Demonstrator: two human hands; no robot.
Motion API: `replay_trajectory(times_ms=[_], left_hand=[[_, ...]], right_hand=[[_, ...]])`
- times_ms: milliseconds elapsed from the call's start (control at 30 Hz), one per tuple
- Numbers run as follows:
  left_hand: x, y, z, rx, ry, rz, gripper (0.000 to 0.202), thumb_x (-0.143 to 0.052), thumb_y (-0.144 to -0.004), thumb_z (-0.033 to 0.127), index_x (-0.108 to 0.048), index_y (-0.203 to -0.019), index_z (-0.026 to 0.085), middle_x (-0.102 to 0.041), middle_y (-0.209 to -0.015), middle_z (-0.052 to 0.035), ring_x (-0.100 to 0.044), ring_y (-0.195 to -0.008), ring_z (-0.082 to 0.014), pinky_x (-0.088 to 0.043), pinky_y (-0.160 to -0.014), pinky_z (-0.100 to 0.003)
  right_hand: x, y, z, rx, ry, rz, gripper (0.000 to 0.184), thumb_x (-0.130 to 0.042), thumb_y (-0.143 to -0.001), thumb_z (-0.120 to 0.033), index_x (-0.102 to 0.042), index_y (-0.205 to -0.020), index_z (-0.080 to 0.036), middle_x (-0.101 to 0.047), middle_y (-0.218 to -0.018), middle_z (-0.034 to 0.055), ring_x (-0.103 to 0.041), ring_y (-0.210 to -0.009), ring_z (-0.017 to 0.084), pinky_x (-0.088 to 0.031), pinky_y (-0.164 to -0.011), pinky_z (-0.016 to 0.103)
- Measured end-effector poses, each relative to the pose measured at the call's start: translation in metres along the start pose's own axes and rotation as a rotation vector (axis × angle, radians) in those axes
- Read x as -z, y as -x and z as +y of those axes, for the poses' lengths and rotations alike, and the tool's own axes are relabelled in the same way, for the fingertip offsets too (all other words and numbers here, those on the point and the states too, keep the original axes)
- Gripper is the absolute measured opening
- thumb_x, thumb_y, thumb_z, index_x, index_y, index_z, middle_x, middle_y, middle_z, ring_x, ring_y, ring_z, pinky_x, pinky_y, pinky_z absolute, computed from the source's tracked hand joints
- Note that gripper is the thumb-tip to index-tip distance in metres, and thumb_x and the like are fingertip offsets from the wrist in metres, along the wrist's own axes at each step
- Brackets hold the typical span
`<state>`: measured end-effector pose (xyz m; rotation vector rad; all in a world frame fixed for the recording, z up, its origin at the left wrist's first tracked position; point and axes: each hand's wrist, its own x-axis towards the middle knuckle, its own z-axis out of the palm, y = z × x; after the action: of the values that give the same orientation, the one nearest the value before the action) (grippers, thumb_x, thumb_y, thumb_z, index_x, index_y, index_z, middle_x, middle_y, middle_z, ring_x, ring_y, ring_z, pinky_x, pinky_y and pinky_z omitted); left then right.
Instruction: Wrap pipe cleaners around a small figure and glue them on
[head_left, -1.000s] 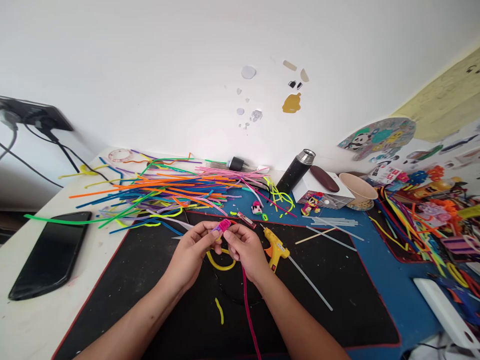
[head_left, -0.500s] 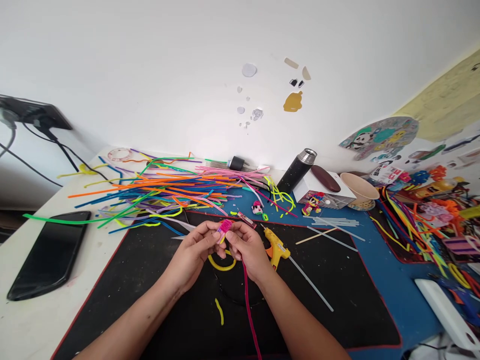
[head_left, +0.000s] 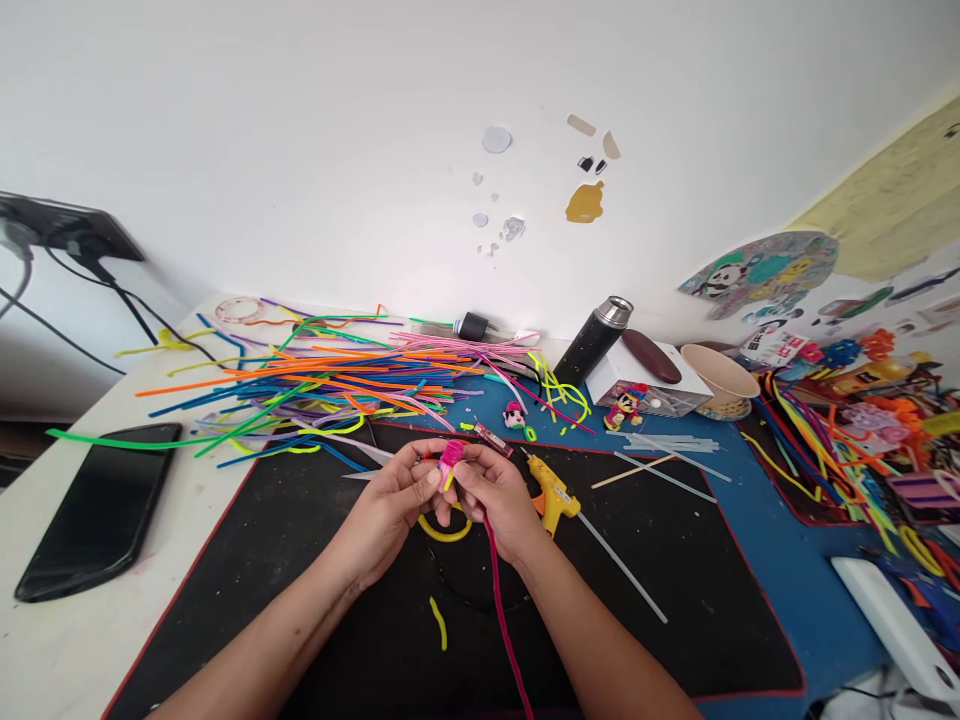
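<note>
Between my fingertips is a small pink pipe-cleaner figure (head_left: 452, 454) with a bit of yellow and white on its lower part. My left hand (head_left: 397, 500) pinches it from the left, and my right hand (head_left: 495, 495) grips it from the right. A long magenta pipe cleaner (head_left: 501, 610) hangs from under my right hand down to the mat's near side. Beneath my hands lies a yellow pipe-cleaner ring (head_left: 448, 535), partly hidden by my fingers. A short yellow piece (head_left: 439, 624) rests nearer to me on the black mat (head_left: 360, 640).
A yellow glue gun (head_left: 553, 492) lies just right of my right hand, a glue stick in its back. Behind are many coloured pipe cleaners (head_left: 322, 375), small figures (head_left: 514, 415), a black flask (head_left: 596, 340) and a white box (head_left: 607, 375). A phone (head_left: 101, 510) lies at left.
The pink figure has turned slightly more upright between my fingers, showing more of its yellow part. The magenta pipe cleaner's loose end has swung a little to the right.
</note>
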<state>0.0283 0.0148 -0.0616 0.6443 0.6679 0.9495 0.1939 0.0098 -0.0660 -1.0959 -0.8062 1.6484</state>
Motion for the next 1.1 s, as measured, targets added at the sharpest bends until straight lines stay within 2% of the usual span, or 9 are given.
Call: replay_trajectory(times_ms=[100,200,267,333,467,600,867,1100], left_hand=[[0.001,-0.001,-0.001,0.047,0.087,-0.037,0.049,-0.087,-0.082,0.032,-0.065,-0.123,0.018,-0.072,-0.072,-0.0016,-0.059,-0.055,-0.0125,-0.045,-0.059,-0.024],[0.001,-0.001,0.0,0.109,0.142,-0.083,0.048,-0.087,-0.081,0.032,-0.066,-0.121,0.016,-0.071,-0.071,-0.0021,-0.056,-0.053,-0.0109,-0.041,-0.056,-0.023],[-0.001,0.0,0.001,0.134,0.131,-0.089,0.043,-0.084,-0.084,0.033,-0.067,-0.12,0.016,-0.072,-0.073,-0.0033,-0.06,-0.055,-0.0123,-0.043,-0.058,-0.024],[-0.002,0.001,0.002,0.133,0.073,-0.078,0.039,-0.079,-0.089,0.039,-0.066,-0.119,0.016,-0.074,-0.078,-0.0054,-0.067,-0.063,-0.0163,-0.049,-0.065,-0.028],[-0.001,0.001,0.0,-0.016,-0.202,-0.028,0.043,-0.075,-0.091,0.05,-0.064,-0.118,0.018,-0.075,-0.095,-0.0083,-0.071,-0.083,-0.022,-0.053,-0.083,-0.036],[0.004,-0.001,-0.006,-0.159,-0.474,0.031,0.039,-0.079,-0.089,0.042,-0.06,-0.116,0.022,-0.073,-0.101,-0.0046,-0.069,-0.095,-0.0222,-0.053,-0.087,-0.036],[0.002,0.001,-0.006,-0.216,-0.658,0.083,0.022,-0.072,-0.092,0.04,-0.06,-0.101,0.023,-0.069,-0.086,0.0,-0.067,-0.08,-0.0188,-0.052,-0.075,-0.031],[0.003,0.003,-0.006,-0.249,-0.673,0.181,0.023,-0.072,-0.091,0.043,-0.06,-0.092,0.023,-0.069,-0.082,0.0007,-0.068,-0.077,-0.0191,-0.054,-0.072,-0.031]], right_hand=[[-0.001,0.001,0.0,-0.012,-0.023,-0.03,0.043,-0.089,-0.075,-0.048,-0.074,-0.1,-0.018,-0.055,-0.051,-0.007,-0.034,-0.042,0.006,-0.022,-0.041,0.019],[0.0,0.001,0.0,-0.025,-0.04,-0.066,0.041,-0.088,-0.076,-0.048,-0.075,-0.101,-0.017,-0.054,-0.051,-0.0072,-0.033,-0.042,0.006,-0.022,-0.041,0.019],[0.001,0.001,0.0,-0.024,-0.032,-0.079,0.039,-0.087,-0.078,-0.048,-0.075,-0.098,-0.017,-0.058,-0.052,-0.0055,-0.033,-0.041,0.005,-0.022,-0.041,0.02],[0.002,0.001,0.0,-0.015,-0.017,-0.059,0.038,-0.087,-0.078,-0.047,-0.075,-0.097,-0.016,-0.061,-0.055,-0.0037,-0.034,-0.041,0.005,-0.021,-0.041,0.02],[0.002,-0.001,0.0,0.012,-0.026,0.05,0.039,-0.091,-0.073,-0.046,-0.071,-0.089,-0.017,-0.059,-0.055,-0.0063,-0.032,-0.039,0.003,-0.019,-0.04,0.02],[0.003,-0.001,0.001,0.026,-0.014,0.072,0.042,-0.093,-0.07,-0.048,-0.064,-0.08,-0.018,-0.055,-0.053,-0.0086,-0.031,-0.038,0.003,-0.018,-0.039,0.019],[0.001,0.001,0.004,0.03,0.025,0.064,0.041,-0.091,-0.072,-0.049,-0.064,-0.082,-0.019,-0.047,-0.049,-0.0115,-0.031,-0.039,0.004,-0.019,-0.039,0.019],[0.0,0.003,0.004,0.032,0.083,0.04,0.042,-0.087,-0.076,-0.053,-0.068,-0.088,-0.018,-0.049,-0.049,-0.01,-0.035,-0.04,0.005,-0.022,-0.038,0.019]])
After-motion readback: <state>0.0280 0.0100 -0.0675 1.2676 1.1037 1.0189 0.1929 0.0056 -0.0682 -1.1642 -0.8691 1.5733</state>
